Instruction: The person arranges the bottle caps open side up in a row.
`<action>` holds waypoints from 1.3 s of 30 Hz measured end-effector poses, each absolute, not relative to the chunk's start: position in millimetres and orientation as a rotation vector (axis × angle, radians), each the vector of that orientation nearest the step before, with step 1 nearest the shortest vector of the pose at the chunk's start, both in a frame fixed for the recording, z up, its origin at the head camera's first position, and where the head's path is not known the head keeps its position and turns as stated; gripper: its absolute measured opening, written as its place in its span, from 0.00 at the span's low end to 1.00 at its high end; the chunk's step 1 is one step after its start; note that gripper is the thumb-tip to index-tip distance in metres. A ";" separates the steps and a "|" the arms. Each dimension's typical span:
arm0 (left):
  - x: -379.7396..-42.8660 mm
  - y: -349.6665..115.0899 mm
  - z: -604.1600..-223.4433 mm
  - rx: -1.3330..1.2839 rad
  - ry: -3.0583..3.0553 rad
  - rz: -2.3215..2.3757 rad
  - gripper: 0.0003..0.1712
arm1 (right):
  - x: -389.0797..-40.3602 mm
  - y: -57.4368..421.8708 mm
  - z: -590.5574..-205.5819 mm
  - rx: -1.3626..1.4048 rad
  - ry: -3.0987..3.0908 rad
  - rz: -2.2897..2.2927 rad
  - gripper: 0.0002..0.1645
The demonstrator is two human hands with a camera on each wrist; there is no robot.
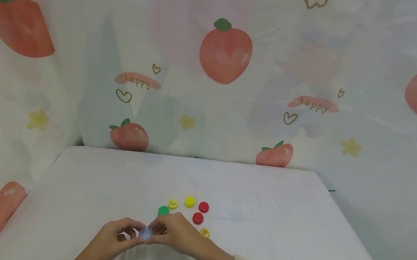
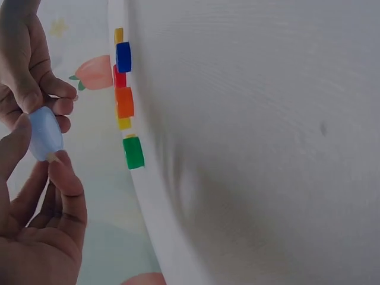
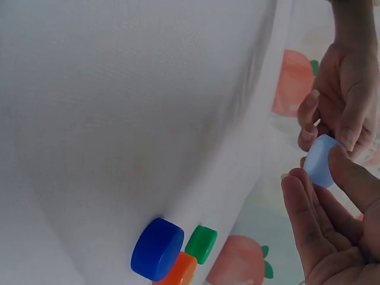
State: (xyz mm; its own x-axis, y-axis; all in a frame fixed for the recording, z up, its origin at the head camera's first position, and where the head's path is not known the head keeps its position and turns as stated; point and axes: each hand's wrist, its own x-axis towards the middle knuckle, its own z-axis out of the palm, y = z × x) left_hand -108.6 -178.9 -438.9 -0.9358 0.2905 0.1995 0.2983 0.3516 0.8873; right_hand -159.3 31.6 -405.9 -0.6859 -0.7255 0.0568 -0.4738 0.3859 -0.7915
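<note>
A light blue bottle cap (image 1: 145, 234) is up above the table's near part, between both hands. My left hand (image 1: 110, 236) pinches it from the left between thumb and index finger. From the other side my right hand (image 1: 182, 235) holds the same cap with thumb and fingertips. In the left wrist view the cap (image 2: 46, 133) is tilted, its smooth side facing the camera. The right wrist view shows the cap (image 3: 320, 161) with the thumb of the right hand (image 3: 332, 228) against its edge.
Beyond the hands lie a green cap (image 1: 163, 211), a yellow cap (image 1: 189, 202), a printed yellow cap (image 1: 173, 204), red caps (image 1: 198, 218) and a yellow-orange cap (image 1: 205, 232). A dark blue cap (image 3: 157, 249) and an orange cap (image 3: 178, 271) show in the wrist views. Patterned cloth (image 1: 221, 106) hangs behind.
</note>
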 end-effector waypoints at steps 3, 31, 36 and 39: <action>-110.3 -181.1 -442.3 -0.505 -2.635 -1.727 0.17 | -160.2 28.1 -408.2 -1.070 2.353 -1.152 0.13; -107.1 -212.2 -466.0 -0.722 -2.953 -1.560 0.13 | -155.6 -20.4 -424.5 -1.147 2.385 -0.440 0.12; -107.3 -212.8 -462.4 -0.719 -2.976 -1.566 0.13 | -155.5 -26.9 -425.3 -1.154 2.394 -0.376 0.14; -107.6 -212.4 -459.0 -0.716 -3.001 -1.564 0.13 | -155.6 -27.7 -426.0 -1.166 2.400 -0.347 0.15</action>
State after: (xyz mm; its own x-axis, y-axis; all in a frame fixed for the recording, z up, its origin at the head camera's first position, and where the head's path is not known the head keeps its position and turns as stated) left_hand -107.6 -212.4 -459.0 -0.8665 0.4913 -0.0885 0.2089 0.5178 0.8296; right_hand -155.6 -27.7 -426.0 -0.5435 -0.7906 -0.2822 -0.6783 0.6116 -0.4073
